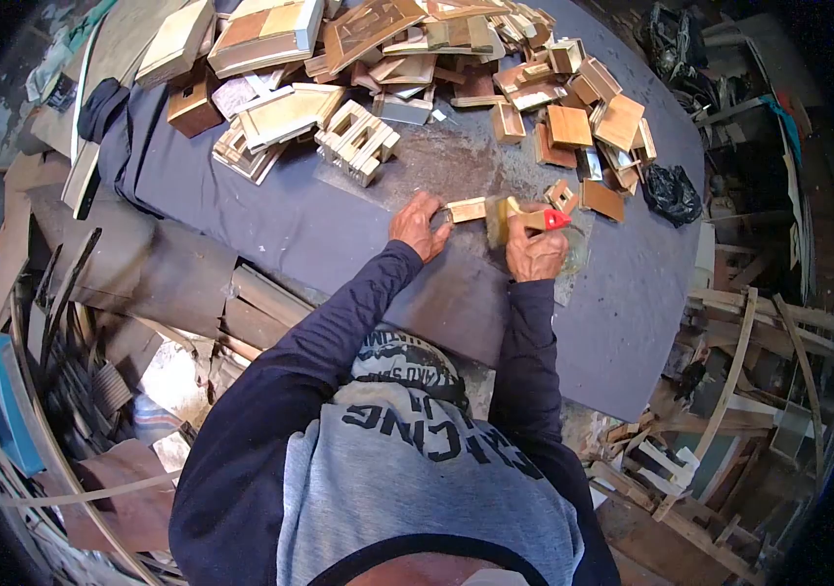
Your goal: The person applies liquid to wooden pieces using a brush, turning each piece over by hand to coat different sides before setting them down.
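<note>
My left hand (421, 227) is closed on the left end of a small light wooden piece (468, 211), which lies low over the dark work board (446, 293). In my right hand (536, 256) is a flat paintbrush (526, 221) with a yellowish handle and a red tip. Its wide head points left and meets or overlaps the right end of the wooden piece; I cannot tell if they touch. Just beyond my right hand sits a small wooden block with openings (562, 195). A slatted light wooden block (358, 143) stands farther off, ahead of my left hand.
A large heap of wooden boxes and offcuts (417, 68) covers the far side of the cloth-covered table (622, 303). A black plastic bag (672, 194) lies at the right edge. Scrap wood strips (729, 391) crowd the floor on the right, with more scraps at left.
</note>
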A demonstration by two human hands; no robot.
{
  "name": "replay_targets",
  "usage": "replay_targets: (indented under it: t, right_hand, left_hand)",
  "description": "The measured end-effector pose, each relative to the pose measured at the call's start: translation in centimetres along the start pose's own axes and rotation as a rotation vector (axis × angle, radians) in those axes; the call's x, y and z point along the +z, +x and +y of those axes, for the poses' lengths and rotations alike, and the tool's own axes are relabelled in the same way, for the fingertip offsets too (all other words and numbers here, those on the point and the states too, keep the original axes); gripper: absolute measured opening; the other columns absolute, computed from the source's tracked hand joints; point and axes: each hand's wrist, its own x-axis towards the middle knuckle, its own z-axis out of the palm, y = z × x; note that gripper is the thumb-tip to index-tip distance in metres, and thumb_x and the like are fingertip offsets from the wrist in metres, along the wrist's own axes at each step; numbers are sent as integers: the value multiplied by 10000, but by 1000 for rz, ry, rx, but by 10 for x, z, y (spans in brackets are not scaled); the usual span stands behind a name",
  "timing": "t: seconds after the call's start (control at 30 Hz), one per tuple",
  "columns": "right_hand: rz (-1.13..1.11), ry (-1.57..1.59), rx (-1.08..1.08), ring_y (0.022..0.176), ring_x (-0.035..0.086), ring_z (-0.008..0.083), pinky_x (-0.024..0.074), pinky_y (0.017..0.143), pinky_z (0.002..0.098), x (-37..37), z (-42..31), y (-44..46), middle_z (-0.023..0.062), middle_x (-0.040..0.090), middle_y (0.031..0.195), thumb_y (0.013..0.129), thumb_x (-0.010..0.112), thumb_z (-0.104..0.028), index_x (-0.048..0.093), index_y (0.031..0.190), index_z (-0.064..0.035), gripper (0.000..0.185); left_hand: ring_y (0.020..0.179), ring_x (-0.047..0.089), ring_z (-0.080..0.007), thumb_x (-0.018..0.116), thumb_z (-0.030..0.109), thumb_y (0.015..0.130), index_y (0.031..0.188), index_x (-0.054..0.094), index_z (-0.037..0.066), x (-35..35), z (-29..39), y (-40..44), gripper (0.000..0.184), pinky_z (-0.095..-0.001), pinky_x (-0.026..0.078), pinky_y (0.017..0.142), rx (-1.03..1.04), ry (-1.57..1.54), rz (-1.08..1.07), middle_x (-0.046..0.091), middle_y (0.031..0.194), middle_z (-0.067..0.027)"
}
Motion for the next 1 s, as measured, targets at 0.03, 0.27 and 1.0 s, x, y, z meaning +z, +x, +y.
replay_targets:
  t: [0.03, 0.27, 1.0]
  right_hand:
    - [4, -3, 1, 698, 684, 304, 527, 646, 389, 0, 3, -1, 137, 683, 748, 783, 685, -195, 659, 905, -66, 179]
    - [9, -37, -83, 763, 645, 322, 508, 687, 415, 7, 6, -6, 133, 655, 804, 774, 709, -157, 644, 909, -89, 164]
    - [-125, 201, -187, 793, 633, 292, 494, 714, 374, -14, -11, -40, 96, 678, 870, 774, 714, -71, 653, 894, -56, 136]
  left_hand:
    - [915, 591, -377, 721, 185, 752, 1047, 596, 34, 0, 1, 1, 354, -444, 487, 779, 3, -3, -1, 580, 981, -167]
    - [940, 593, -375, 728, 159, 735, 1049, 599, 36, -4, 4, 2, 362, -434, 492, 798, -24, 4, -25, 582, 1005, -165]
    - [992, 601, -406, 723, 234, 757, 1061, 610, 33, 9, -5, -4, 381, -456, 500, 848, 13, 108, 52, 624, 1033, -207]
